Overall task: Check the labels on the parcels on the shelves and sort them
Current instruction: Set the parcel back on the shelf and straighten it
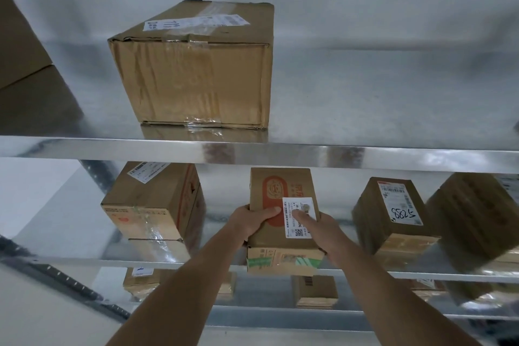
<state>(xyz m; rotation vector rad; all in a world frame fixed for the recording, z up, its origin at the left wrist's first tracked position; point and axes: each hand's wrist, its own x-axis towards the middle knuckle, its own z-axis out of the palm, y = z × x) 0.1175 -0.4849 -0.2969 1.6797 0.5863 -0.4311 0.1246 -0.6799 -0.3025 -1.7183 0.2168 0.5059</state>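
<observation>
A galvanised steel shelving rack stands against a pale, smooth wall, its shelf boards shiny enough to mirror the cartons on them. On the upper shelf a large corrugated box sits left of centre, its front face creased and its seams sealed with clear tape, a long white label across its top. To its right the board lies bare all the way to the frame edge. At the far left another brown carton is cut off by the frame.

On the middle shelf, both hands grip a small rectangular parcel at the front lip, overhanging the edge. The left hand wraps its left side, thumb laid across the top face. The right hand curls round the right side, thumb pressed on the white shipping label, which carries a QR code beside an orange oval logo. Green-printed tape bands the parcel's lower front.

A taped carton stands near on the left, with a gap between. To the right, a carton marked with handwritten digits sits apart, and a blurred box lies beyond it. Smaller cartons rest on the shelf below.
</observation>
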